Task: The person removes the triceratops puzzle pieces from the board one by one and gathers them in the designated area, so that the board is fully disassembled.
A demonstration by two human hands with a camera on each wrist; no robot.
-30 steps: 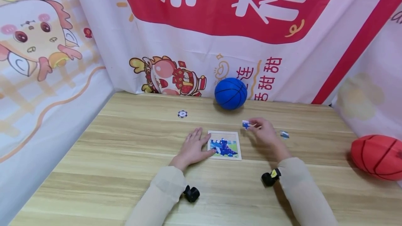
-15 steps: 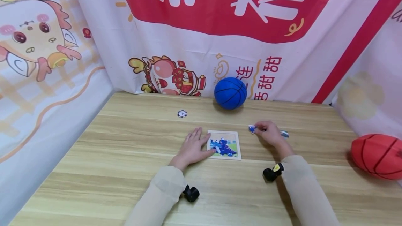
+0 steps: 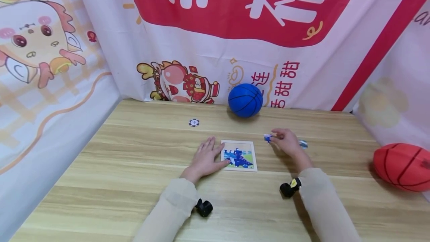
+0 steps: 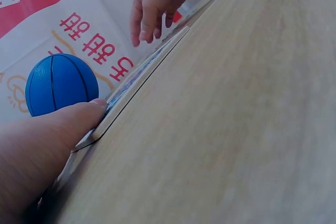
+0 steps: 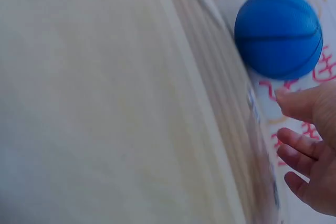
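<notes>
Maybe time to fit a puzzle piece (image 3: 267,138)

Now one hand is on each side of a small puzzle. The left hand (image 3: 205,160) lies flat with its fingers spread on the table (image 3: 134,189), and its thumb rests on the puzzle frame (image 3: 254,156). Its fingers are not wrapped round anything. The frame is just to the right of this hand.

The right hand (image 3: 285,141) bends over the table on the other side of the frame. Its thumb and fingers are apart, and its own wrist view shows nothing pinched between them. The puzzle piece seems to lie just past its fingertips, on the side toward the frame. I can't tell if they touch. A second piece (image 3: 303,144) lies near the outer side of this hand.

Inside the frame, a blue picture (image 3: 242,160) fills the low part, but the top looks bare. So I think the step is getting one loose piece ready to go in. The next move seems to need the right hand to pinch the piece by its edges, turn it to match a gap and press it down. The left hand should hold the frame so it can't slide.
</notes>
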